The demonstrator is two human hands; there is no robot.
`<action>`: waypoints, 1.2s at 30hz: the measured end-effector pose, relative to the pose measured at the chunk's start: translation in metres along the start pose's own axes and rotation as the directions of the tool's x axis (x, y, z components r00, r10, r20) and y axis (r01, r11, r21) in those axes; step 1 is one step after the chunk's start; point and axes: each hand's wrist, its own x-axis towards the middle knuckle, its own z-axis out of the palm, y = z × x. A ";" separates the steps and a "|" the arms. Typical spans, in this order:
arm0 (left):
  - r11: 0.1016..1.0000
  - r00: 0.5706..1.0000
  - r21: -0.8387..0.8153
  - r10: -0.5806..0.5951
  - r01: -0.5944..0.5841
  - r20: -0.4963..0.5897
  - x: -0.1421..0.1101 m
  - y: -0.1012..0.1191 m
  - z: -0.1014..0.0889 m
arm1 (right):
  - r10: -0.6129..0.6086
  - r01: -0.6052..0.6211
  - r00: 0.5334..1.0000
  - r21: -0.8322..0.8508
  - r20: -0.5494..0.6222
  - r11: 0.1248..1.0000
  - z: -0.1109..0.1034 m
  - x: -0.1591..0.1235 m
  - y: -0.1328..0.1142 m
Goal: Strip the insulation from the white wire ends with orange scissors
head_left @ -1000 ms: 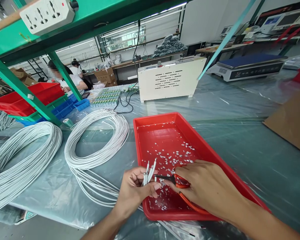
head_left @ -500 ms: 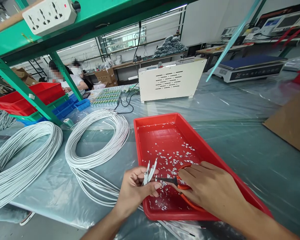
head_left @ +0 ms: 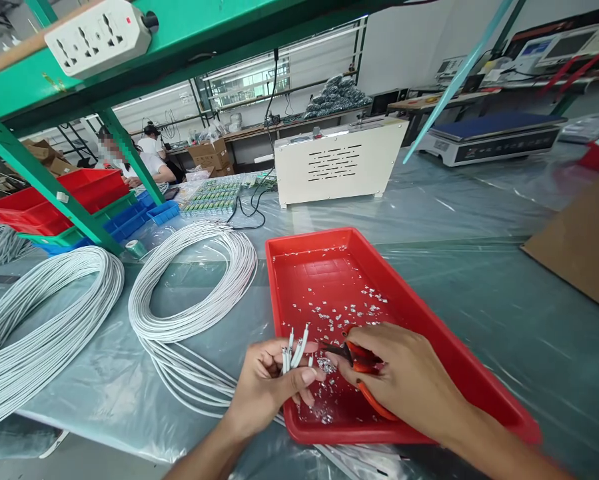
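Across your view runs the surface (head_left: 459,273), under clear plastic sheeting, with the red tray (head_left: 359,437) lying on it, right in front of you. Left of the tray we've got the nearer-centre white coil (head_left: 179,325), its loose strands running down towards your left wrist, and beside it the far-left white coil (head_left: 99,287). Behind the tray stands the cream slotted box (head_left: 336,163), and off to its right sits the blue-topped scale (head_left: 494,137).

Now to your hands, both at the near part of the tray. Your right hand (head_left: 404,367) is closed around the red-handled cutters (head_left: 362,357), over the tray, dark tips aimed left at your other hand. Whether those tips are parted, I can't tell. Your left hand (head_left: 266,383) has the white cable ends (head_left: 299,347) pinched between thumb and fingers, above the tray's left rim, the cut tips poking upward in a small, uneven fan. The cutters' tips are right beside the fingers there. And smallest of all, silvery scraps (head_left: 372,310) lie strewn over the tray floor, beyond your hands and between them.
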 end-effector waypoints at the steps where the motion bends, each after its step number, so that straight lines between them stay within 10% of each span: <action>1: 1.000 1.000 0.012 0.003 -0.003 0.005 0.000 -0.001 0.000 | 0.007 -0.007 1.000 0.034 0.003 0.999 0.001 0.000 -0.001; 5: 0.998 0.999 0.050 0.022 -0.023 0.033 0.000 -0.001 -0.001 | 0.132 -0.174 0.983 0.398 0.131 0.901 0.002 0.004 -0.010; 11: 0.998 0.997 0.036 0.045 -0.048 0.070 0.001 0.003 0.001 | 0.106 -0.444 0.896 0.868 0.431 0.225 0.001 0.012 -0.024; 20: 0.976 0.997 0.216 0.052 -0.039 -0.051 -0.002 0.002 0.006 | 0.171 -0.460 0.885 0.868 0.433 0.186 0.002 0.016 -0.024; 26: 0.980 0.992 0.166 0.099 -0.111 0.081 -0.003 0.004 0.000 | 0.076 -0.602 0.791 0.795 0.606 -0.075 0.008 0.017 -0.020; 36: 0.984 0.975 0.019 0.175 -0.179 0.139 -0.005 0.004 0.000 | -0.166 -0.768 0.631 0.582 0.758 -0.267 0.014 0.016 -0.014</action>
